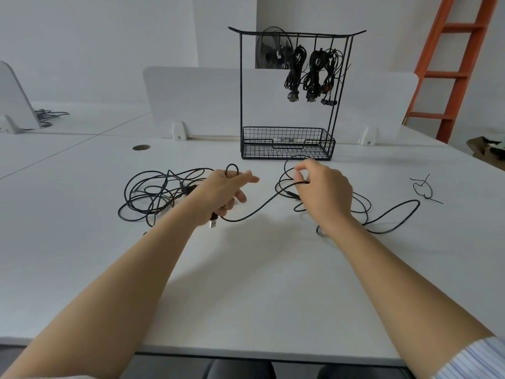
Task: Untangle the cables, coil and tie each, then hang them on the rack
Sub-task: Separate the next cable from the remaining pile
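Observation:
A black USB cable (252,213) runs across the white table between my hands. My left hand (222,191) grips it near its silver USB plug (213,223), and a small loop of it sticks up over my fingers. My right hand (323,194) pinches another stretch of the same cable, whose loose bends trail to the right (393,209). A tangled heap of black cables (153,192) lies left of my left hand. The black wire rack (296,34) stands behind, with three coiled cables (311,72) hanging from its hooks.
The rack's mesh basket (287,144) sits at its foot. A short black twist tie (423,188) lies at the right. White desk dividers (196,99) stand at the back, an orange ladder (453,67) at the far right, and a cable hole (141,147) at the left.

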A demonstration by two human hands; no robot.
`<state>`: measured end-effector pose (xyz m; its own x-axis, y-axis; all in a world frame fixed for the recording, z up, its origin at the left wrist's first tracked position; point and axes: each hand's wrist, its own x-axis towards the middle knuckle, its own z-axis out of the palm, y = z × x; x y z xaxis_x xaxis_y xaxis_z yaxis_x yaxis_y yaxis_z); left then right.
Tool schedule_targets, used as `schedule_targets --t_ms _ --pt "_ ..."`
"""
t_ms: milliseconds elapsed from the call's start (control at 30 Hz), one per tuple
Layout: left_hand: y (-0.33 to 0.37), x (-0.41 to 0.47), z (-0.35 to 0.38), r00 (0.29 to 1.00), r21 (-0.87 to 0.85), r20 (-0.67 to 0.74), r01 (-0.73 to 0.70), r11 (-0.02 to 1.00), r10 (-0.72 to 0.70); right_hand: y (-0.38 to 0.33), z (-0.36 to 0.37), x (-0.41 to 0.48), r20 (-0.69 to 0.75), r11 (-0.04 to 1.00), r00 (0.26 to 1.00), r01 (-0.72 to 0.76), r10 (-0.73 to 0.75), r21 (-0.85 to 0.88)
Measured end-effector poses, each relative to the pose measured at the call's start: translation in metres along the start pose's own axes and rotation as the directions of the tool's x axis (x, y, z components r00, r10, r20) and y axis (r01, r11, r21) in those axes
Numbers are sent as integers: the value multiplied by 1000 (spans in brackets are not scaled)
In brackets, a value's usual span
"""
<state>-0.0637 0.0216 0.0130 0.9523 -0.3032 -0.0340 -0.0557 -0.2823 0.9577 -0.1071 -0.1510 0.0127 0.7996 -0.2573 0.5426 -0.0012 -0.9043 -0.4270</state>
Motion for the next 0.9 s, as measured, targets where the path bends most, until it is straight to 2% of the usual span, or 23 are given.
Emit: schedule_targets --t_ms 67,167,333,400,467,533,633,733,900 --pt "-1 -1 -1 993 40 113 21 999 -25 -1 0 -1 -22 999 1000 1 0 51" --pt "-1 -5 0 946 74 321 21 997 -44 -5 2 -4 6 997 1000 16 -17 79" --pt "2 -11 4 883 159 467 -33 987 -46 -9 2 -6 70 995 995 66 -72 79" --pt "3 -13 6 884 232 461 -35 972 -78 -9 2 -7 88 994 993 74 -82 86" --pt "3 -12 11 917 318 382 -10 948 -118 -8 2 -6 84 993 993 75 -83 95" --pt "2 -10 14 943 333 309 11 943 -120 -7 2 -5 80 992 994 61 -70 109" --pt "-1 -5 11 965 212 250 21 977 -75 -5 3 -3 86 991 995 32 -43 127" --pt "0 -3 4 970 17 242 -16 1000 12 0 4 2 59 988 998 -13 4 157" --pt "1 -4 -6 923 -393 338 -41 918 186 13 -1 11 -13 970 995 -94 100 225"
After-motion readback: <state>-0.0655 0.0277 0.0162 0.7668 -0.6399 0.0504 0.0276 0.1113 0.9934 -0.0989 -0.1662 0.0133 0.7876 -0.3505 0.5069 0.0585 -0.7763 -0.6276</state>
